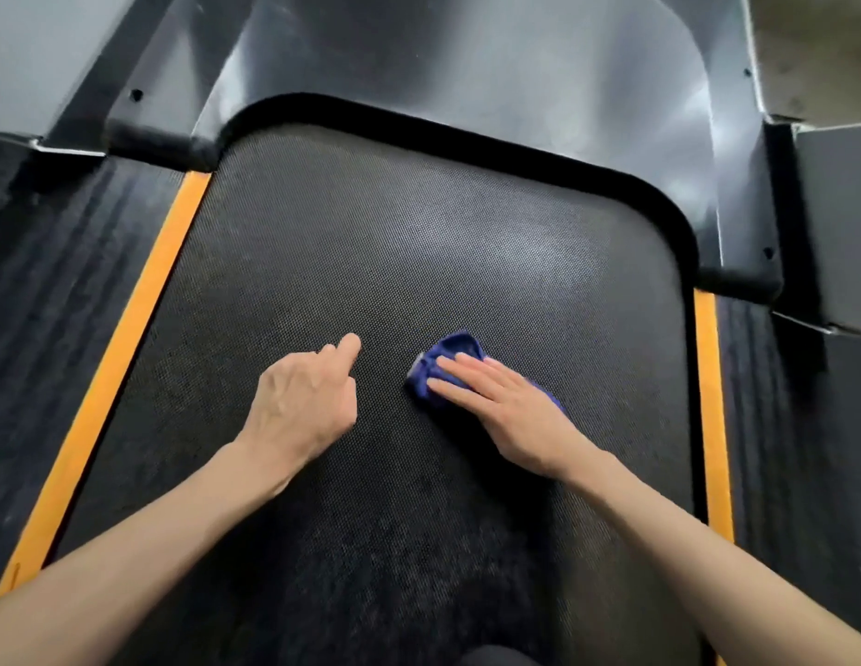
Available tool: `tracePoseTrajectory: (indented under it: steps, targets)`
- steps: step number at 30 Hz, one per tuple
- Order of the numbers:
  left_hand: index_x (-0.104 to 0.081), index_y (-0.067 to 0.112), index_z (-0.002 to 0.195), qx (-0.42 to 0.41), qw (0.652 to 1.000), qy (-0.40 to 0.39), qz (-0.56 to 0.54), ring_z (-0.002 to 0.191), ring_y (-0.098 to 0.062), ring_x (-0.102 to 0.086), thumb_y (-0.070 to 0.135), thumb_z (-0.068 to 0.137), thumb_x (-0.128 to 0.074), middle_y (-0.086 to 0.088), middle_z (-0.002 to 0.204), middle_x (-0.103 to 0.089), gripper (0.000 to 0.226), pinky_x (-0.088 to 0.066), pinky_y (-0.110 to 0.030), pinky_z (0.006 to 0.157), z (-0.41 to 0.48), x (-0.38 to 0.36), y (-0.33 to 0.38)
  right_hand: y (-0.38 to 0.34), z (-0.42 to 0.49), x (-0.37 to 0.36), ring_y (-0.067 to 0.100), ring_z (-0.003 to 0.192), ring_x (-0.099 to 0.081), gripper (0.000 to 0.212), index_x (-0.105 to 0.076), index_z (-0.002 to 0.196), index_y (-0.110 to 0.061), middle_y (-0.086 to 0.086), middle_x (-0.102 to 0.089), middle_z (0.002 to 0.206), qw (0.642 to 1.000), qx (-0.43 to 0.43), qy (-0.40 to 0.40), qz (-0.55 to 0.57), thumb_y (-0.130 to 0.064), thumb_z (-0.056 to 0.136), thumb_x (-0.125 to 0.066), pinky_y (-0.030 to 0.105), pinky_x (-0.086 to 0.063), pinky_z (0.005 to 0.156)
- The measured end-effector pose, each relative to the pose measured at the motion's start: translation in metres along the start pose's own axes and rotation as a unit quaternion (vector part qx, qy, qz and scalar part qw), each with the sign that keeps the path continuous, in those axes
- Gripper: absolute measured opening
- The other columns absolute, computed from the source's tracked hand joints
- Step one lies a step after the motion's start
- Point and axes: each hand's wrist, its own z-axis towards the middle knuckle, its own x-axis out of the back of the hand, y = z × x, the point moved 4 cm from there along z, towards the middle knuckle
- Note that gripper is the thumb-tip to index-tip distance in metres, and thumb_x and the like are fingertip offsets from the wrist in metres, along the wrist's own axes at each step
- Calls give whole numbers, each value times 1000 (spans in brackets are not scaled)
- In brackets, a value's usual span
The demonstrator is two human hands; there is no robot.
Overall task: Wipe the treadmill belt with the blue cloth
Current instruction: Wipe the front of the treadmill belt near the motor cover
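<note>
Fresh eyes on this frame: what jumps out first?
The blue cloth, bunched under the flat fingers of the right hand, right of centre on the dark treadmill belt. Next, the orange strips along both belt edges. The left hand rests on the belt left of the cloth, fingers curled, holding nothing.

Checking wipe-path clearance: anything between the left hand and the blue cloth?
Nothing. The head view shows only bare treadmill belt between the left hand and the blue cloth.

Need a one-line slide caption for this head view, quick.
Right hand presses the blue cloth with straight fingers onto the treadmill belt; left hand beside it, holding nothing.
</note>
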Motion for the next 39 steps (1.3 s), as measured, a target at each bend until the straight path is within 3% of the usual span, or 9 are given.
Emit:
tracePoseTrajectory:
  steps: [7, 14, 17, 22, 27, 30, 34, 37, 39]
  targets:
    - [-60, 7, 88, -40, 998, 16, 44, 43, -22, -54, 22, 73, -35, 1, 57, -54, 33, -41, -26, 39, -3, 1, 3, 83, -27, 28, 39, 128, -44, 58, -50, 132, -1, 21, -46, 139, 872, -436, 223, 4, -8, 77, -32, 42, -29, 109]
    - [-62, 11, 79, -32, 995, 11, 89, 41, -26, -55, 23, 73, -36, -1, 56, -55, 29, -41, -26, 36, -1, -5, 5, -53, -25, -10, 19, 136, -35, 56, -37, 141, -22, 2, -37, 148, 999, -6, 38, -10, -16, 86, -40, 35, -24, 114]
    - [-58, 10, 78, -34, 996, 7, 77, 40, -27, -53, 23, 74, -34, -2, 57, -53, 27, -41, -28, 37, -3, -8, 3, 35, -52, 8, 28, 135, -38, 56, -43, 138, -12, 9, -39, 146, 982, -165, 93, -10, -10, 83, -36, 45, -30, 111]
    - [-61, 9, 78, -59, 994, 17, 92, 38, -22, -50, 21, 73, -36, 0, 50, -50, 28, -39, -25, 36, 1, -3, 7, 114, -64, 35, 43, 129, -40, 55, -48, 132, 3, 26, -43, 139, 843, -485, 230, 15, -1, 80, -33, 44, -27, 111]
    - [-56, 10, 85, -130, 990, 19, 44, 51, -28, -59, 23, 75, -34, -5, 57, -58, 27, -48, -32, 49, 29, -3, 40, 12, -16, 7, 26, 136, -35, 59, -46, 137, -10, 10, -40, 146, 968, -219, 116, 46, -9, 80, -33, 35, -18, 115]
    - [-44, 14, 103, -180, 981, -56, 46, 67, -33, -64, 31, 82, -17, -11, 71, -66, 38, -49, -37, 60, 37, -17, 72, 31, -22, 13, 25, 136, -34, 56, -43, 139, -10, 10, -39, 147, 994, -92, 53, 2, -7, 84, -34, 37, -23, 114]
    - [-37, 15, 124, -115, 982, -123, 84, 87, -31, -61, 28, 96, -30, -10, 91, -65, 31, -38, -33, 66, 41, -19, 71, 127, -26, 39, 36, 135, -34, 57, -42, 137, -2, 21, -37, 145, 934, -325, 145, 15, -3, 82, -32, 47, -26, 113]
    - [-51, 14, 90, -147, 985, -64, 59, 53, -23, -59, 21, 84, -55, -2, 61, -58, 10, -40, -29, 46, 34, -20, 66, 163, -5, 56, 36, 136, -29, 56, -37, 140, 0, 25, -34, 145, 832, -516, 204, 28, 2, 83, -34, 41, -22, 114]
    - [-48, 16, 74, -164, 985, -44, 40, 39, -19, -52, 18, 77, -45, 3, 53, -51, 5, -39, -26, 37, 29, -27, 63, 147, 27, 56, 35, 131, -34, 57, -41, 135, 0, 26, -44, 138, 847, -482, 224, 2, -4, 79, -33, 45, -33, 108]
